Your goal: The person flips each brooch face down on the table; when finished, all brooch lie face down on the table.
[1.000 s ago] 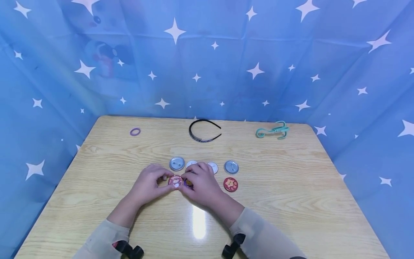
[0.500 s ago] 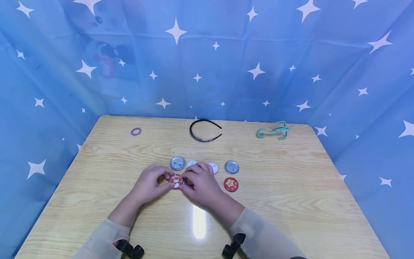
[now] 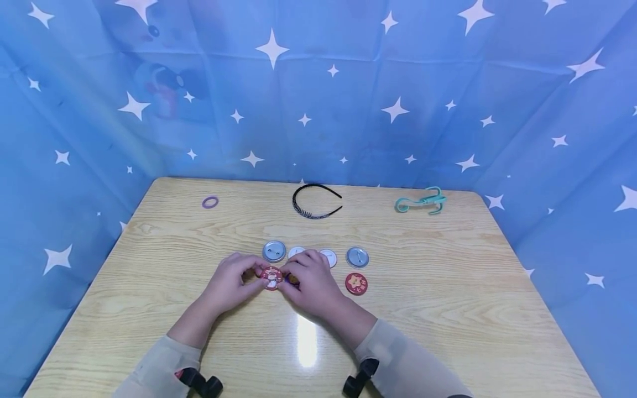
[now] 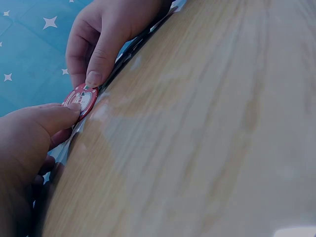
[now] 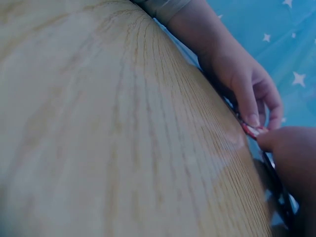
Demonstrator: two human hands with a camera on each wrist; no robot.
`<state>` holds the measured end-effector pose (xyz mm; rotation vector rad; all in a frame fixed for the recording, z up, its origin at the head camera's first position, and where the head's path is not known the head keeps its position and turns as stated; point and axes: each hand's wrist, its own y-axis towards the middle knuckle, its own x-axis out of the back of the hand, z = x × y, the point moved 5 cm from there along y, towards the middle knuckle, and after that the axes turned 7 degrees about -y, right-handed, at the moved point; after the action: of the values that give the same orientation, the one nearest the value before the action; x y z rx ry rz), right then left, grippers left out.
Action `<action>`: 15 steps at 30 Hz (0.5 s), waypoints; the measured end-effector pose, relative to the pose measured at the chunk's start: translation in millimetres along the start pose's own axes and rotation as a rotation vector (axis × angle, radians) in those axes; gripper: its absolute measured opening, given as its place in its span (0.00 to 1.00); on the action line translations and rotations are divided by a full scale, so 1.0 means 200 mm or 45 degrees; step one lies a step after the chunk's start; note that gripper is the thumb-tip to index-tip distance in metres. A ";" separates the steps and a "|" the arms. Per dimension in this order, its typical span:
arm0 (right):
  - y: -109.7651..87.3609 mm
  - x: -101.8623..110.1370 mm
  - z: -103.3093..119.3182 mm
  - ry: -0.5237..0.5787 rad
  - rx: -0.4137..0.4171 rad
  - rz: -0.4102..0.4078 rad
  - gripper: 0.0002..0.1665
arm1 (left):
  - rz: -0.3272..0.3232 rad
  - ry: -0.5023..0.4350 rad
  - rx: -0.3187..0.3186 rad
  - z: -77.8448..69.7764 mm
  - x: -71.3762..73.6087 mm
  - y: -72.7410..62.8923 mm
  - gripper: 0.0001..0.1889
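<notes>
The left hand (image 3: 234, 281) and the right hand (image 3: 314, 282) grip opposite edges of a red round badge with a white printed figure (image 3: 271, 278). The fingers of each hand pinch the rim between thumb and forefinger. The badge is located just in front of a silver metal disc (image 3: 273, 251) on the light wood-grain table (image 3: 448, 315). A dark round badge (image 3: 292, 279) is partly covered by the right hand. A red round badge with a yellow star (image 3: 356, 283) lies to the right, apart from both hands.
</notes>
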<state>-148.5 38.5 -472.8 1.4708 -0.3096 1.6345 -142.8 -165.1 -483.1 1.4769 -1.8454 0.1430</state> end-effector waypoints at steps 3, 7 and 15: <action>0.00 0.00 0.00 0.009 -0.002 -0.012 0.13 | -0.019 -0.001 -0.035 0.00 0.00 0.00 0.17; -0.01 0.00 -0.01 0.037 -0.010 -0.035 0.12 | -0.042 -0.004 -0.070 0.00 0.00 0.00 0.17; 0.00 0.01 -0.01 0.086 -0.044 -0.040 0.11 | -0.049 -0.024 -0.099 -0.01 0.00 0.00 0.18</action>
<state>-149.3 41.7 -471.9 1.3853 -0.2741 1.6418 -142.6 -164.7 -481.9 1.4630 -1.8155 0.0384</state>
